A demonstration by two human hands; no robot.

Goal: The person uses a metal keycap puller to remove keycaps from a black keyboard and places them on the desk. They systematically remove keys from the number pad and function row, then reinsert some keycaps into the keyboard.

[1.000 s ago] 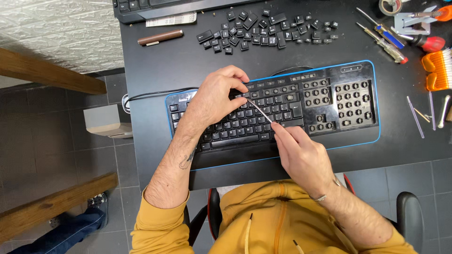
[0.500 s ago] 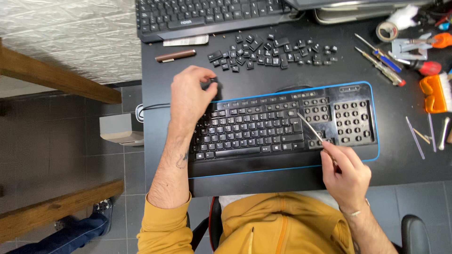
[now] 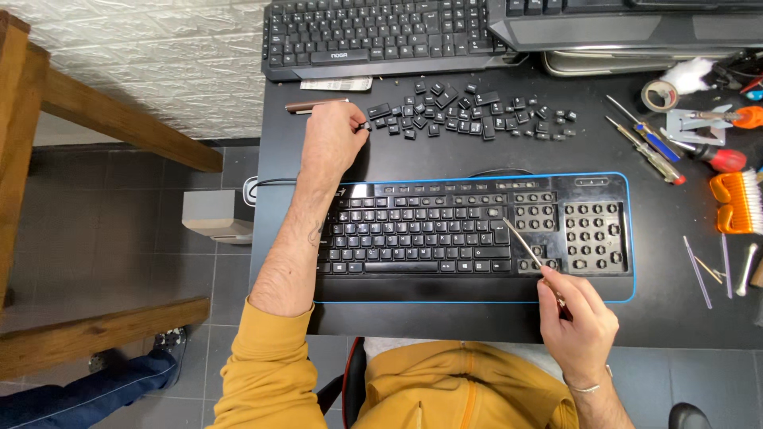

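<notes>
A black keyboard [image 3: 413, 238] with a blue rim lies on the black desk [image 3: 445, 159]; the keys of its number pad and the block beside it are off. Behind it is a pile of several loose black keycaps [image 3: 469, 115]. My left hand [image 3: 332, 139] rests at the left end of that pile, fingertips pinched on a black keycap [image 3: 366, 125]. My right hand [image 3: 580, 318] is at the keyboard's front edge, gripping a thin metal prying tool [image 3: 524, 246]. The tool's tip points at the keys left of the bare block.
Two more keyboards, one [image 3: 373, 36] and another [image 3: 620, 24], lie at the back. Screwdrivers [image 3: 644, 147], a tape roll [image 3: 658, 95], an orange brush [image 3: 735, 202] and thin metal rods [image 3: 703, 266] sit at the right. A brown pen [image 3: 314, 105] lies near my left hand. Wooden beams [image 3: 119, 123] stand left.
My left hand has left the keyboard and gone back to the keycap pile. My right hand with the tool has drawn toward the right front of the keyboard.
</notes>
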